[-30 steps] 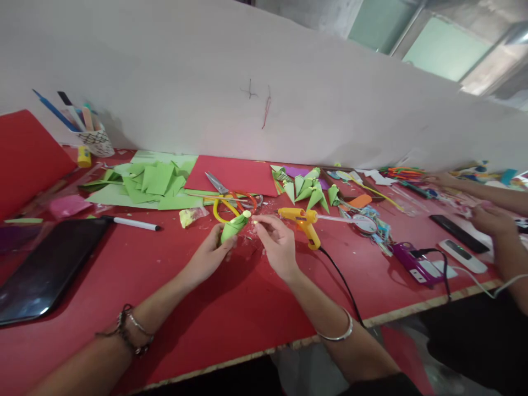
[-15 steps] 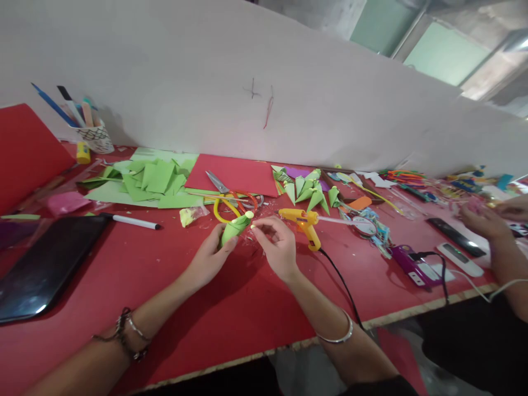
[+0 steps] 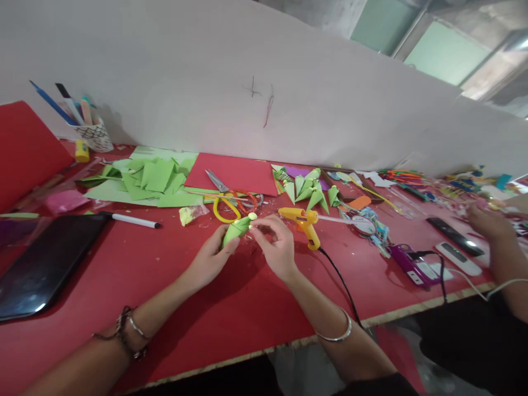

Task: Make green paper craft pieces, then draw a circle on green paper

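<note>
My left hand [image 3: 212,254] is closed around a rolled green paper cone [image 3: 236,231], tilted up to the right. A small pale yellow ball [image 3: 252,216] sits at its upper end. Thumb and fingertips of my right hand [image 3: 275,242] are pinched together right beside that end, around a tiny pale yellow piece [image 3: 250,226], mostly covered by the fingers. Behind the cone lie scissors [image 3: 226,208] with yellow and orange handles. To the right of my right hand rests a yellow hot glue gun [image 3: 303,221] with a clear glue stick in its back.
Green paper pieces [image 3: 154,179] and a red sheet [image 3: 233,173] lie along the wall. Several finished green cones [image 3: 307,190] are grouped behind the glue gun. A black tablet [image 3: 49,264] is at left, a purple power strip [image 3: 414,265] at right. Another person's hand [image 3: 490,223] works far right.
My right hand has moved slightly left, bringing the pinched piece up to the cone's end. The cone has shifted a little right. The other person's hand at far right has moved.
</note>
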`<state>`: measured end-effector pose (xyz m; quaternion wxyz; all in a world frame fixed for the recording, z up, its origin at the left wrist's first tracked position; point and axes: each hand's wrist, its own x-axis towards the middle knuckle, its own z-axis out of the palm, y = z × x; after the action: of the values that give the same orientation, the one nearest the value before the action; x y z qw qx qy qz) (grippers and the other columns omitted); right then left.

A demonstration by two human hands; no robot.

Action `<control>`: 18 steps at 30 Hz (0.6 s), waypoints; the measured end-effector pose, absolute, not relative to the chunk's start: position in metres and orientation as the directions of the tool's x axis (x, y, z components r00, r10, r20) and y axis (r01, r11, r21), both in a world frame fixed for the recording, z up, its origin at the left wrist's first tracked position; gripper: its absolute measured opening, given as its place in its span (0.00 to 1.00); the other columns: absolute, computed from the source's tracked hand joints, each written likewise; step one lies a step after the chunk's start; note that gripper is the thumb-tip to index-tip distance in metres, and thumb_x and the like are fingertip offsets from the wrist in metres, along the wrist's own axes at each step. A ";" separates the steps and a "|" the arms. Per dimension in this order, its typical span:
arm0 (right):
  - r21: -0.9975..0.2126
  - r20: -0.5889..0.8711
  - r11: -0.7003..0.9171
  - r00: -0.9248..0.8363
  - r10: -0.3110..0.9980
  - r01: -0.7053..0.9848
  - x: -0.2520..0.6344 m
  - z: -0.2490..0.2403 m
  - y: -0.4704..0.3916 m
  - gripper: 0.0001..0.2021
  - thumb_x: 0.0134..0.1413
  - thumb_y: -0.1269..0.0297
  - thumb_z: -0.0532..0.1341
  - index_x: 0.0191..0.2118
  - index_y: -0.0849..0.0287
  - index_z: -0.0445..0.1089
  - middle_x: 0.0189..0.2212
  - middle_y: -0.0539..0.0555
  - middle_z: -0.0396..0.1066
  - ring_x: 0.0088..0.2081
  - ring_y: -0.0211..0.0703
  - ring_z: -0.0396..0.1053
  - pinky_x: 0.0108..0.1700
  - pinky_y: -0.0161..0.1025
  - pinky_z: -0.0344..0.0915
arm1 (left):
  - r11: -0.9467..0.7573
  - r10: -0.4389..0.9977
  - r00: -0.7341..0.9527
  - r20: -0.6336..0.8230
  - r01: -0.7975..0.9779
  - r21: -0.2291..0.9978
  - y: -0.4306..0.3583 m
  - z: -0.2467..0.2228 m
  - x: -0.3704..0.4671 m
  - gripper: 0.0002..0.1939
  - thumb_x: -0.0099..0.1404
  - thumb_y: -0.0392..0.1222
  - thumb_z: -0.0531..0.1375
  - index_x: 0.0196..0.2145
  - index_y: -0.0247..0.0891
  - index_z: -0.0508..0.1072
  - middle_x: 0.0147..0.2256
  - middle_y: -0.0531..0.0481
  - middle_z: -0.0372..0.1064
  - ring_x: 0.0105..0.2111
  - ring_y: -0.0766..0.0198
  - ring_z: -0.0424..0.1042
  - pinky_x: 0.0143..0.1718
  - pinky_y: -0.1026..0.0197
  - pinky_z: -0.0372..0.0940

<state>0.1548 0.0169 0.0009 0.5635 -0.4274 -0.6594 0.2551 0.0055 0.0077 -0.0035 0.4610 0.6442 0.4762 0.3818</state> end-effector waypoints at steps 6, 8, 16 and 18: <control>-0.814 0.525 0.506 -0.012 0.851 0.285 0.155 -0.002 0.018 0.04 0.50 0.67 0.57 0.31 0.56 0.69 0.28 0.50 0.64 0.30 0.37 0.64 0.29 0.34 0.62 | -0.102 0.963 0.269 0.037 0.233 0.967 0.007 -0.006 0.005 0.10 0.61 0.48 0.48 0.31 0.38 0.59 0.24 0.57 0.54 0.24 0.70 0.55 0.27 0.66 0.55; -0.814 0.530 0.514 -0.014 0.848 0.271 0.155 -0.002 0.018 0.05 0.50 0.68 0.57 0.33 0.55 0.69 0.28 0.50 0.64 0.29 0.36 0.63 0.30 0.34 0.62 | -0.096 0.960 0.278 0.038 0.197 0.976 0.008 -0.008 0.005 0.10 0.62 0.48 0.48 0.32 0.38 0.59 0.24 0.57 0.54 0.25 0.70 0.55 0.27 0.66 0.55; -0.788 0.564 0.546 -0.022 0.825 0.284 0.156 0.002 0.016 0.05 0.51 0.69 0.57 0.33 0.55 0.69 0.28 0.50 0.64 0.30 0.36 0.63 0.31 0.35 0.62 | -0.052 0.956 0.294 0.019 0.106 0.993 0.009 -0.011 0.005 0.10 0.62 0.48 0.48 0.33 0.38 0.59 0.25 0.56 0.53 0.26 0.70 0.55 0.29 0.66 0.55; -0.783 0.567 0.548 -0.023 0.823 0.294 0.157 0.003 0.016 0.05 0.51 0.68 0.57 0.32 0.55 0.70 0.28 0.50 0.65 0.30 0.37 0.64 0.31 0.35 0.62 | -0.048 0.954 0.298 0.017 0.097 0.994 0.008 -0.010 0.005 0.11 0.61 0.48 0.49 0.34 0.38 0.59 0.25 0.57 0.53 0.25 0.70 0.54 0.28 0.66 0.55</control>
<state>0.1567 0.0165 0.0025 0.5635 -0.4136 -0.6755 0.2347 0.0051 0.0080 -0.0096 0.5344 0.6027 0.4362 0.4011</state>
